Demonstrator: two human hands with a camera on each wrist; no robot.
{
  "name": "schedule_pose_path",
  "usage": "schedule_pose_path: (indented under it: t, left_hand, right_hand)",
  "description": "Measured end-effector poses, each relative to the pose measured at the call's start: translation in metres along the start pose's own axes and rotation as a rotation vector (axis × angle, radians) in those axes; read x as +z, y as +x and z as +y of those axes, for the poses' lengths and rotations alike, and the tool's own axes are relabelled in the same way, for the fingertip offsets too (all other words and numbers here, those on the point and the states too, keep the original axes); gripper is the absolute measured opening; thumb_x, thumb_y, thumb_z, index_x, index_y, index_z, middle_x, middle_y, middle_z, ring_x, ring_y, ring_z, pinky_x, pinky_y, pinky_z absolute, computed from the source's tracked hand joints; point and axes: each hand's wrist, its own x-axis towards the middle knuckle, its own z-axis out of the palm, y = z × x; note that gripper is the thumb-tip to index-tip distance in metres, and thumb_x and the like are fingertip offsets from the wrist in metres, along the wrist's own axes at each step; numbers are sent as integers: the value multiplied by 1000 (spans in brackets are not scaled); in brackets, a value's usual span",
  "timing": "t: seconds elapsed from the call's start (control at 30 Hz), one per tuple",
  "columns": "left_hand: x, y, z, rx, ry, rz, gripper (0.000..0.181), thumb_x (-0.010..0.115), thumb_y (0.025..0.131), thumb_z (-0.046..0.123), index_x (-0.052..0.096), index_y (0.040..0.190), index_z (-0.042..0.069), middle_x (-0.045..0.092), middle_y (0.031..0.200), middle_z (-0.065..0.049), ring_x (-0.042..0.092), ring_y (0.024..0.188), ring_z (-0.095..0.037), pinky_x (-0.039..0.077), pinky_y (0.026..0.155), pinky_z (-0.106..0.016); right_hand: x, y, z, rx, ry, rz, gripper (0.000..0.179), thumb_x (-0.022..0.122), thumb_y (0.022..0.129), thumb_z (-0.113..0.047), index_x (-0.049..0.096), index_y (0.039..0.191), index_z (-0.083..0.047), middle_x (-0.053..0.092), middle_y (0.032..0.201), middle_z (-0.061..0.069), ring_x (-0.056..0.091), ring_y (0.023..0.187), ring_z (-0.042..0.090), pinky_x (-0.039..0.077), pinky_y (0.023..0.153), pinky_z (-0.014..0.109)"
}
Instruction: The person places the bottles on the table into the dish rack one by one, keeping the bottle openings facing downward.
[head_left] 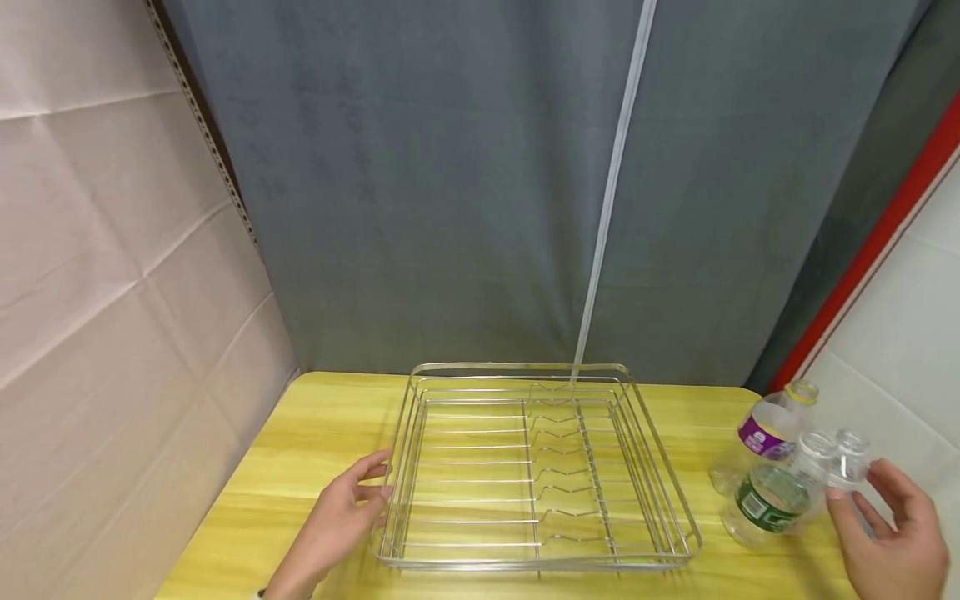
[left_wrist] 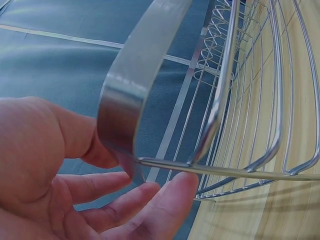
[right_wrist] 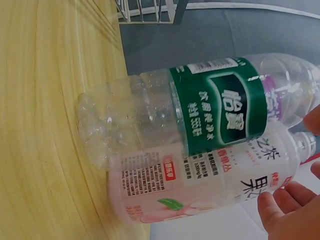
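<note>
A wire dish rack (head_left: pixel 536 567) lies on the wooden table. At its left side is my left hand (head_left: pixel 341 517), fingers loosely bent, fingertips at the frame. In the left wrist view, this hand (left_wrist: pixel 95 185) has its thumb behind the flat metal band (left_wrist: pixel 125 95) and a fingertip touching the wire. On the right stand three clear plastic bottles close together: one with a purple label (head_left: pixel 761 437), one with a green label (head_left: pixel 768 504), and a pink-bottomed one (right_wrist: pixel 200 192). My right hand (head_left: pixel 896 533) is beside the bottle necks, thumb and fingers spread; contact is unclear.
The yellow wood-grain table (head_left: pixel 337 417) ends at a grey curtain (head_left: pixel 450 208) behind the rack. A pale cloth wall (head_left: pixel 135 333) rises at left. To the right are a white panel (head_left: pixel 892 333) and a red strip (head_left: pixel 862 250), close to the bottles.
</note>
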Motion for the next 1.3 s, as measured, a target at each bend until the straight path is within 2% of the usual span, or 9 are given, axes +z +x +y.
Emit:
schedule_pose_path:
  t: [0.23, 0.4, 0.53, 0.6, 0.73, 0.9, 1.03, 1.3]
  left_hand:
    - [0, 0, 0, -3, -1, 2, 54, 67, 103, 9, 52, 155, 14, 57, 147, -20, 66, 118, -27, 67, 75, -37]
    - [1, -1, 0, -1, -9, -2, 54, 67, 103, 8, 52, 155, 14, 57, 147, -19, 67, 116, -26, 66, 75, -36]
    - [1, -2, -1, -9, -13, 0, 55, 68, 102, 9, 53, 154, 15, 58, 146, -18, 67, 114, -25, 66, 75, -35]
    - [1, -2, -1, -7, -15, 1, 55, 68, 102, 10, 53, 154, 15, 59, 146, -17, 67, 114, -25, 66, 75, -35]
    - [1, -2, -2, 0, -26, 2, 54, 66, 102, 9, 52, 155, 16, 59, 146, -18, 67, 117, -28, 67, 76, -36]
    - [1, -2, -3, -1, -34, -3, 55, 67, 103, 10, 52, 155, 16, 58, 146, -18, 67, 118, -28, 67, 77, -38]
    - [0, -3, -4, -8, -38, -14, 55, 67, 103, 12, 51, 155, 15, 58, 148, -18, 67, 119, -29, 67, 78, -39]
    - [-1, -2, -4, 1, -49, -20, 55, 67, 103, 10, 51, 155, 14, 57, 148, -19, 67, 121, -30, 67, 77, -39]
  right_hand:
    - [-2, 18, 10, 84, 100, -50, 65, 69, 94, 8, 53, 153, -16, 59, 138, -18, 52, 140, 0, 45, 83, -6]
    - [-2, 25, 18, 115, 45, -85, 67, 67, 98, 4, 49, 157, -22, 56, 146, -17, 51, 138, -2, 43, 84, -7]
    - [-3, 29, 29, 87, -4, -184, 74, 63, 100, 3, 38, 164, -24, 48, 159, -9, 45, 140, -4, 39, 88, -8]
    - [-4, 30, 34, 44, -36, -239, 78, 62, 101, 3, 31, 167, -25, 42, 165, -7, 41, 143, -5, 38, 92, -7]
    - [-8, 33, 47, -70, -142, -334, 82, 59, 105, -2, 17, 170, -30, 31, 170, -10, 35, 145, -8, 35, 102, -4]
    - [-10, 36, 57, -131, -171, -409, 83, 58, 107, -5, 10, 170, -32, 25, 170, -12, 31, 147, -9, 32, 109, 0]
    - [-10, 37, 58, -105, -187, -403, 83, 59, 107, -8, 11, 170, -31, 25, 171, -11, 31, 147, -8, 34, 104, -3]
    - [-5, 37, 49, 26, -186, -320, 82, 64, 105, -9, 18, 169, -30, 30, 173, -4, 40, 141, -8, 37, 85, -9]
